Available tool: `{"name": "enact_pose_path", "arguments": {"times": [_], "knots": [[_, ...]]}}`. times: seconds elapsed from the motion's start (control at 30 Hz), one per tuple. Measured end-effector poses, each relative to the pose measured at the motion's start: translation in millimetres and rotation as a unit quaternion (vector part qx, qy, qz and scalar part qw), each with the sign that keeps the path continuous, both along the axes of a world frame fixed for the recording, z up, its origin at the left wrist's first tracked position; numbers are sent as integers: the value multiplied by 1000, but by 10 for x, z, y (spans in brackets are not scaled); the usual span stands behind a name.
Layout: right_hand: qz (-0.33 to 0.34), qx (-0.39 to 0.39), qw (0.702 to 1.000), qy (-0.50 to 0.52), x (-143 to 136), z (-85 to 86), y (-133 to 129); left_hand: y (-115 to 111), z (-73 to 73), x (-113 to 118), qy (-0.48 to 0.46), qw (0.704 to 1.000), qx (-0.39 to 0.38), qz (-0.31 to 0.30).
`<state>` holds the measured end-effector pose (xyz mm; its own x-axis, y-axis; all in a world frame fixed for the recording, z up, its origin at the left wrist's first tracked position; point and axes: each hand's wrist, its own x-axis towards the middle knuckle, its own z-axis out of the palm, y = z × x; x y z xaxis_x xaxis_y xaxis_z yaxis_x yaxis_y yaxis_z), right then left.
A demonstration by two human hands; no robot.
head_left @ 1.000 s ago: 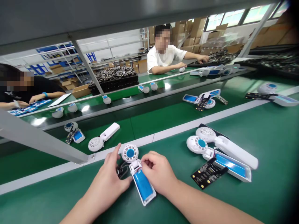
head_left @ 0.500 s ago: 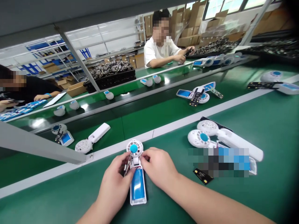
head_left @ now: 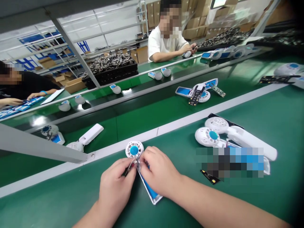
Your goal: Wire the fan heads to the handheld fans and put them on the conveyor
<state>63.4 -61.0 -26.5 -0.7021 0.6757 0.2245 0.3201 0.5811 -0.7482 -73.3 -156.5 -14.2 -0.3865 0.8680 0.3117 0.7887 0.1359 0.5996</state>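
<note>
A white handheld fan (head_left: 134,150) with a blue hub lies before me, its handle tilted to the lower right and the blue battery (head_left: 150,185) inside partly covered. My left hand (head_left: 116,182), closed, pinches a thin circuit board (head_left: 129,167) seen nearly edge-on beside the fan's neck. My right hand (head_left: 159,172) is closed over the neck and upper handle, thumb and fingers gripping there. What lies between the fingertips at the neck is mostly hidden; a small bit of red shows.
To the right lie several white fans (head_left: 251,142), partly blurred out, and a black circuit board (head_left: 210,177). Beyond the pale rail (head_left: 171,126), a green belt (head_left: 133,122) carries fan parts. A grey post (head_left: 42,144) slants in at left. Two people work across the line.
The fan's handle has swung to the right, and my right hand has moved over its upper part. The thin board in my left hand has come closer to the neck. The view has shifted slightly.
</note>
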Motion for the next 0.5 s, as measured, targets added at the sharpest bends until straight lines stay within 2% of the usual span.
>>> {"name": "enact_pose_path", "arguments": {"times": [0.17, 0.5], "knots": [[-16, -32, 999, -3, -9, 45, -45, 16, -56, -16, 99, 993, 49, -49], [-52, -90, 995, 6, 11, 106, -96, 37, -65, 25, 176, 975, 92, -98]]}}
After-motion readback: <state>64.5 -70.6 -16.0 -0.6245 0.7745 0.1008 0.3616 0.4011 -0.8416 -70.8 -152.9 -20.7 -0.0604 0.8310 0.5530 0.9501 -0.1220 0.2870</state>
